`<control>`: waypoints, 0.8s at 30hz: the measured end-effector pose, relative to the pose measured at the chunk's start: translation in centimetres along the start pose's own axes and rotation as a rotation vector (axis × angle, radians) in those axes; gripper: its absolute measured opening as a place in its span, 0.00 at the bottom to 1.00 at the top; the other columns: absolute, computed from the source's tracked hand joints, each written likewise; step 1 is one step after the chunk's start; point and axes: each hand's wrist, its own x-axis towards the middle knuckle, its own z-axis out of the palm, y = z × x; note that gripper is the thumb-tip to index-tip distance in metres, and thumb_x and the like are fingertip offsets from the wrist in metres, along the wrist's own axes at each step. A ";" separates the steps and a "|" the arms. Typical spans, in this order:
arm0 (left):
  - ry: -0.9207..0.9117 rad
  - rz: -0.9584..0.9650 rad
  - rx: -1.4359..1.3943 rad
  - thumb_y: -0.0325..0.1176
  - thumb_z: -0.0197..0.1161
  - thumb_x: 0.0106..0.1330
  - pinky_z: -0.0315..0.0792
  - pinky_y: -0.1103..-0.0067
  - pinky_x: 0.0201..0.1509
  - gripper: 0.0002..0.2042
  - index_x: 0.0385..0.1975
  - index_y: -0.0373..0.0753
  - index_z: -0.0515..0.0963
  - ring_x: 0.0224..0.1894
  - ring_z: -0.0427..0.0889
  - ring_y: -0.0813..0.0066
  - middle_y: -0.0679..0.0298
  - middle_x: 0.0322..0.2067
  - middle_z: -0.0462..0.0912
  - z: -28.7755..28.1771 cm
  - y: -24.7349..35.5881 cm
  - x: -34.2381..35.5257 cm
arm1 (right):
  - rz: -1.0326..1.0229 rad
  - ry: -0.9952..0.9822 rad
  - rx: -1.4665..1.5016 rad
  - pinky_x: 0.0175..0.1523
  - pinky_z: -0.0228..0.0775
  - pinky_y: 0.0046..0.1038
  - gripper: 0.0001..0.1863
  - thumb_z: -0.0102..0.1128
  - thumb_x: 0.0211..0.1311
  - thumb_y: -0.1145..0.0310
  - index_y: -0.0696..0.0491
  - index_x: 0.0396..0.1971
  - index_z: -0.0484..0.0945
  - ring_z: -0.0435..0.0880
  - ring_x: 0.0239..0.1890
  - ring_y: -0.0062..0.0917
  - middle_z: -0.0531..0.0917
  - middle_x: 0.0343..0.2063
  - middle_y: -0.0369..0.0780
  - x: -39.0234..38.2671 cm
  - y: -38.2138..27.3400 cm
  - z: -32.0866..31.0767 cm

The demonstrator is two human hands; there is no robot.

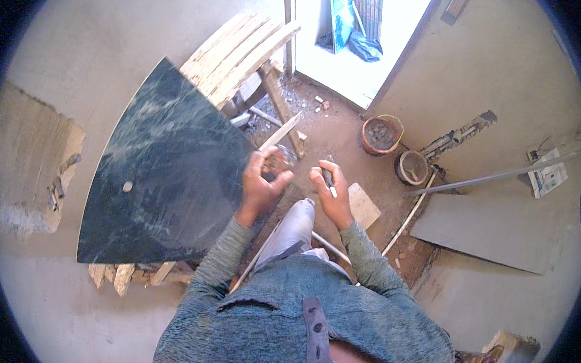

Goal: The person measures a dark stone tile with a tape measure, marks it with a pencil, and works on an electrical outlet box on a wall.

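My left hand (261, 183) is closed round a small, shiny, rounded thing with reddish patches (278, 160), perhaps see-through. It is just off the right edge of a dark green stone slab (175, 150) with pale veins. My right hand (332, 195) grips a short dark pen-like stick with a white end (330, 182), pinched between thumb and fingers. The two hands are apart, in front of my body. On the slab's left part lies a small whitish lump (127, 186). The slab rests on rough wooden planks (237, 56).
An orange bucket (380, 135) with grey contents and a second bucket (412, 167) stand by the right wall. A grey panel (489, 232) lies there too, and a long metal bar (498, 176) slants over it. A pale square tile (363, 207) is on the dirt floor. Ahead opens a bright doorway (353, 74).
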 end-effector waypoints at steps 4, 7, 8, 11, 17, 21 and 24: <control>0.184 0.029 0.200 0.31 0.73 0.50 0.75 0.73 0.47 0.25 0.51 0.37 0.77 0.40 0.80 0.68 0.60 0.41 0.79 0.2 -4.5 12.1 | 0.101 0.081 0.017 0.43 0.75 0.24 0.18 0.63 0.64 0.65 0.61 0.48 0.75 0.82 0.36 0.20 0.84 0.35 0.38 5.1 2.1 -5.9; 0.400 0.011 0.420 0.32 0.73 0.51 0.74 0.69 0.51 0.24 0.50 0.34 0.78 0.44 0.80 0.62 0.55 0.42 0.79 -0.6 -10.5 21.4 | 0.168 0.151 -0.004 0.43 0.75 0.23 0.17 0.63 0.64 0.66 0.61 0.47 0.77 0.82 0.35 0.20 0.83 0.35 0.39 10.2 2.9 -8.9; 0.456 -0.010 0.492 0.34 0.73 0.50 0.74 0.68 0.53 0.25 0.50 0.33 0.78 0.45 0.79 0.59 0.53 0.43 0.80 -1.2 -12.8 24.4 | 0.192 0.172 -0.012 0.43 0.75 0.23 0.17 0.63 0.63 0.66 0.62 0.46 0.77 0.82 0.34 0.20 0.83 0.35 0.39 12.5 3.2 -9.8; 0.532 -0.044 0.544 0.35 0.73 0.50 0.72 0.67 0.55 0.26 0.50 0.32 0.77 0.48 0.78 0.56 0.49 0.45 0.78 -0.7 -16.7 31.5 | 0.124 0.168 -0.061 0.45 0.75 0.26 0.18 0.64 0.62 0.65 0.61 0.47 0.78 0.83 0.36 0.21 0.84 0.35 0.40 21.8 5.2 -12.8; 0.479 -0.198 0.746 0.33 0.70 0.51 0.69 0.61 0.60 0.27 0.53 0.32 0.74 0.53 0.74 0.50 0.48 0.48 0.76 1.0 -21.1 37.8 | -0.051 0.068 -0.234 0.40 0.76 0.24 0.16 0.63 0.65 0.64 0.57 0.47 0.77 0.83 0.35 0.20 0.83 0.35 0.39 45.2 7.0 -14.0; 0.431 -0.333 0.697 0.31 0.68 0.52 0.66 0.61 0.64 0.28 0.55 0.33 0.71 0.58 0.71 0.48 0.47 0.52 0.73 0.3 -19.8 39.2 | -0.053 -0.023 -0.303 0.45 0.75 0.31 0.16 0.63 0.64 0.62 0.55 0.46 0.78 0.85 0.37 0.29 0.85 0.33 0.42 57.0 0.9 -13.0; 0.381 -0.436 0.788 0.32 0.69 0.51 0.64 0.60 0.66 0.33 0.60 0.33 0.68 0.60 0.69 0.46 0.45 0.55 0.71 0.9 -17.5 40.7 | -0.084 0.001 -0.338 0.42 0.75 0.29 0.16 0.63 0.64 0.63 0.56 0.47 0.77 0.84 0.35 0.26 0.85 0.33 0.41 64.2 0.7 -14.5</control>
